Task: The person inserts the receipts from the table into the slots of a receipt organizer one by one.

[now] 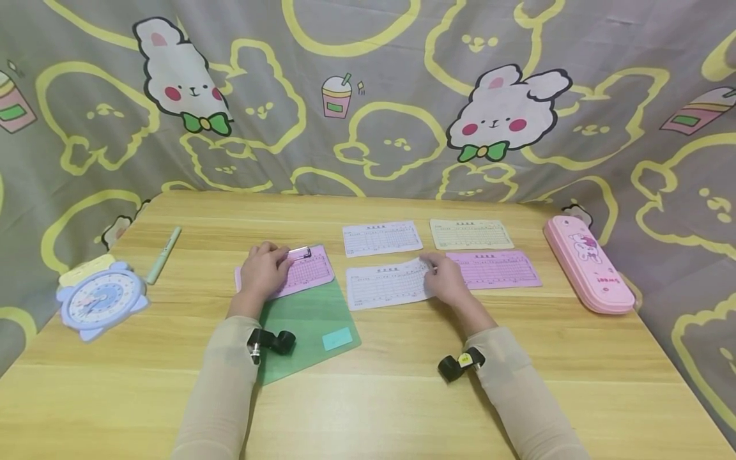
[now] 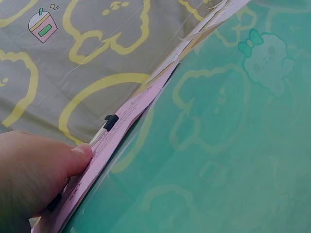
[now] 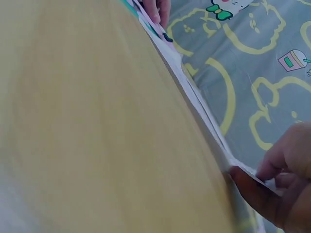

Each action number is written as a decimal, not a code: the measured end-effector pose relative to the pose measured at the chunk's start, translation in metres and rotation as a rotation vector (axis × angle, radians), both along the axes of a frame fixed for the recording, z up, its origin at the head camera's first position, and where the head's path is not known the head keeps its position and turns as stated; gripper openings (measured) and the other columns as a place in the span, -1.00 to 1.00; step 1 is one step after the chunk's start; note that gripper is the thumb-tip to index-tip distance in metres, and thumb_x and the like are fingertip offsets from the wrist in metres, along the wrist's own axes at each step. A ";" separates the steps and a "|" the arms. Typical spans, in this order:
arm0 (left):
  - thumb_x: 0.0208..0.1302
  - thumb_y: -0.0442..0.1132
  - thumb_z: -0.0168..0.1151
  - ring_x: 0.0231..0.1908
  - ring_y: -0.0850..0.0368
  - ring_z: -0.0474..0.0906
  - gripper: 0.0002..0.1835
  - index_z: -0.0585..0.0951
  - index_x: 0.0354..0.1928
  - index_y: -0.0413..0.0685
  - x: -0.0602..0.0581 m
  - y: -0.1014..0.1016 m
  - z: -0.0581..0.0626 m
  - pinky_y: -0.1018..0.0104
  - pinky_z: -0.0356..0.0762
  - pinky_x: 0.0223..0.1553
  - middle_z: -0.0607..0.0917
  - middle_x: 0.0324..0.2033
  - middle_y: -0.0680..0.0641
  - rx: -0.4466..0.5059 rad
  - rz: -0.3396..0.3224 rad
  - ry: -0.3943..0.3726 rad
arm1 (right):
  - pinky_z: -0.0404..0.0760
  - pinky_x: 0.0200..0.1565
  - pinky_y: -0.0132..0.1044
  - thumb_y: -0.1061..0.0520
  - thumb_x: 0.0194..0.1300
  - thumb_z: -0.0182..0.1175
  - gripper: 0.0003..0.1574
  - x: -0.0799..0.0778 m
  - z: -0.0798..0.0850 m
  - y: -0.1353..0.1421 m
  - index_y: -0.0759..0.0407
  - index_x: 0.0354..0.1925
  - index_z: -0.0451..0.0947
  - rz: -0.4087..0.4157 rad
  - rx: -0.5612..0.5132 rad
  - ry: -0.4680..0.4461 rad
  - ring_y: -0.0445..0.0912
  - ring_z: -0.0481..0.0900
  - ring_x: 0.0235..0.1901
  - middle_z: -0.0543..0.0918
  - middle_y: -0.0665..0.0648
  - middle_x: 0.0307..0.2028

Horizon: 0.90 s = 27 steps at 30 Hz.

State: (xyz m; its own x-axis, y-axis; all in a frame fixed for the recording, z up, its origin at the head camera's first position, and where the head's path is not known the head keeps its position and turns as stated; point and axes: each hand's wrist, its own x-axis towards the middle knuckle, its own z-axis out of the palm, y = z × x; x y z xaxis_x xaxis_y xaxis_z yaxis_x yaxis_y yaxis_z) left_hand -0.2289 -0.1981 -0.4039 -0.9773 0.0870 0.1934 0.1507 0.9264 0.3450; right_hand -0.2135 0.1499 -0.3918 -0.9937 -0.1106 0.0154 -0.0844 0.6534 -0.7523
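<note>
My left hand [image 1: 263, 273] grips the clip [image 1: 299, 253] at the top of a green translucent clipboard [image 1: 305, 329]. A pink printed form [image 1: 313, 269] lies under that clip, its left part covered by the hand. In the left wrist view the thumb [image 2: 80, 153] rests on the clip between its two black ends. My right hand [image 1: 447, 280] pinches the right edge of a white printed form [image 1: 385, 291] just right of the clipboard. That edge is lifted a little, thumb below and fingers above in the right wrist view. A purple form [image 1: 493, 269] lies beside this hand.
Behind lie a bluish-white form [image 1: 382, 238] and a yellow form [image 1: 471, 234]. A pink pencil case [image 1: 589, 265] stands at the right. At the left are a green pen [image 1: 163, 255], a blue clock [image 1: 103, 300] and a pale yellow object [image 1: 86, 269]. A patterned curtain [image 1: 391, 76] hangs behind the table.
</note>
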 end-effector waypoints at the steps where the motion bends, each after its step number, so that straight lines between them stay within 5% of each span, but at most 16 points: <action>1: 0.20 -0.09 0.02 -0.14 -0.10 0.25 -0.60 0.47 0.03 -0.13 0.000 0.000 0.000 0.05 0.26 -0.18 0.41 -0.11 -0.18 0.000 -0.001 0.001 | 0.43 -0.20 -0.19 0.46 -0.04 -0.13 -0.39 0.000 0.001 0.001 0.35 0.08 0.31 -0.001 -0.014 -0.011 0.05 0.42 -0.20 0.37 0.34 0.03; 7: 0.20 -0.10 0.03 -0.15 -0.10 0.25 -0.61 0.47 0.03 -0.14 0.001 0.000 -0.001 0.05 0.26 -0.20 0.42 -0.12 -0.18 0.006 -0.006 0.008 | 0.49 -0.47 -0.30 0.41 -0.01 -0.06 -0.46 -0.001 0.014 0.012 0.25 0.02 0.39 0.013 -0.140 -0.040 -0.06 0.46 -0.40 0.39 0.28 0.00; 13: 0.20 -0.11 0.03 -0.15 -0.09 0.25 -0.61 0.47 0.03 -0.14 0.000 0.000 0.000 0.05 0.26 -0.20 0.42 -0.12 -0.18 0.007 -0.005 0.004 | 0.25 -0.79 -0.43 0.38 0.05 0.00 -0.61 -0.001 0.034 0.015 0.25 -0.09 0.45 0.018 -0.268 0.006 -0.22 0.21 -0.78 0.40 0.30 -0.02; 19: 0.17 -0.11 0.06 -0.15 -0.09 0.26 -0.62 0.50 0.00 -0.13 -0.001 -0.001 -0.001 0.06 0.27 -0.20 0.43 -0.14 -0.17 0.001 0.006 0.028 | 0.45 -0.50 -0.43 0.42 0.05 0.03 -0.63 -0.005 0.045 0.002 0.33 -0.10 0.45 0.033 -0.374 0.002 -0.19 0.41 -0.55 0.49 0.28 -0.15; 27: 0.17 -0.11 0.06 -0.13 -0.09 0.26 -0.62 0.50 0.00 -0.13 -0.001 0.000 -0.001 0.05 0.27 -0.18 0.43 -0.12 -0.18 0.016 0.007 0.015 | 0.52 -0.44 -0.29 0.43 0.07 0.00 -0.55 -0.011 0.041 -0.030 0.31 0.00 0.41 0.218 -0.374 -0.084 -0.05 0.53 -0.41 0.50 0.27 -0.16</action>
State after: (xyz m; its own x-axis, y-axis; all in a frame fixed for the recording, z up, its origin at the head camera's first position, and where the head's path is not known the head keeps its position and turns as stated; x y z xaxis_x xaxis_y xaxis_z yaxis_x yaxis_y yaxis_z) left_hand -0.2297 -0.1986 -0.4046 -0.9749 0.0767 0.2091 0.1492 0.9218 0.3577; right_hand -0.2245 0.1199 -0.3513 -0.9474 -0.3198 0.0147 -0.1187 0.3082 -0.9439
